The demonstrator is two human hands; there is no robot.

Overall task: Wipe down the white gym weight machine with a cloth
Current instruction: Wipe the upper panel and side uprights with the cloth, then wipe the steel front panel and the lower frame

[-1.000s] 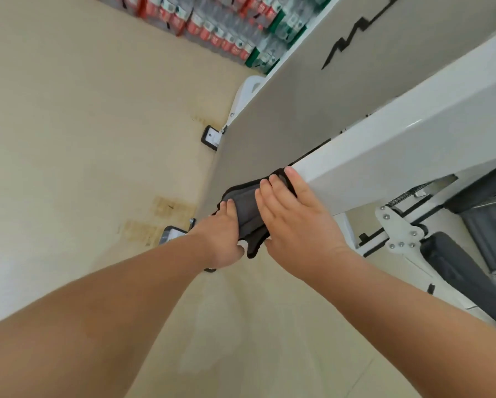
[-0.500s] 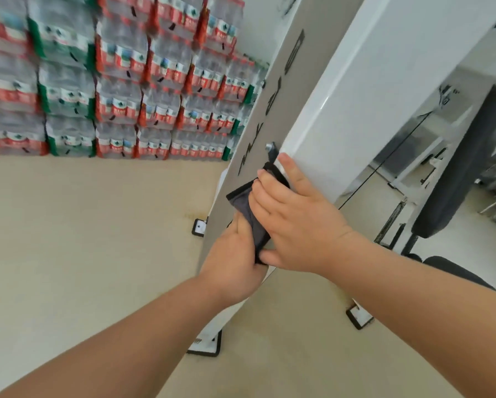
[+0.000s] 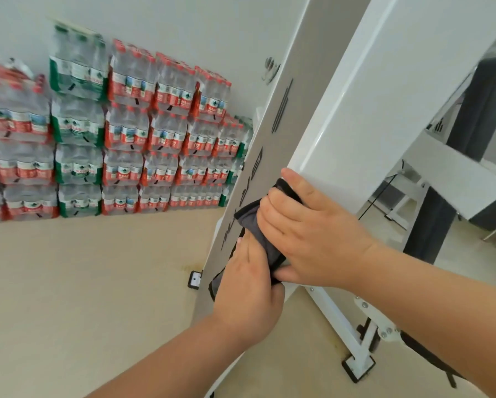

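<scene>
Cloth [image 3: 258,228], dark grey and soft-looking with a black stitched hem, lay folded over the front corner of the white gym weight machine's slanted upright [image 3: 370,116], held there by 2 hands. The right hand [image 3: 312,234] had its fingers [image 3: 281,196] bent over the upper part of the cloth and its thumb closed under the lower fold, grasping the fabric and pressing it to the metal. Just below and left of those fingers, the left hand [image 3: 246,288] clutched the cloth's hanging end against the grey side panel [image 3: 284,110], its own fingers mostly hidden behind the fabric. The step in hand seemed to be wiping along the upright's edge. A long run of glossy painted steel rose above the fingers, so the next move probably called for firm, even pressure and a slide up the corner, with the cloth wrapped round the edge so it would not skid off the slick paint. The panel looked flat and matte, with black lettering. Far left of the fingers, shrink-wrapped packs of water bottles [image 3: 126,139] stood stacked on the beige floor [image 3: 83,282].
</scene>
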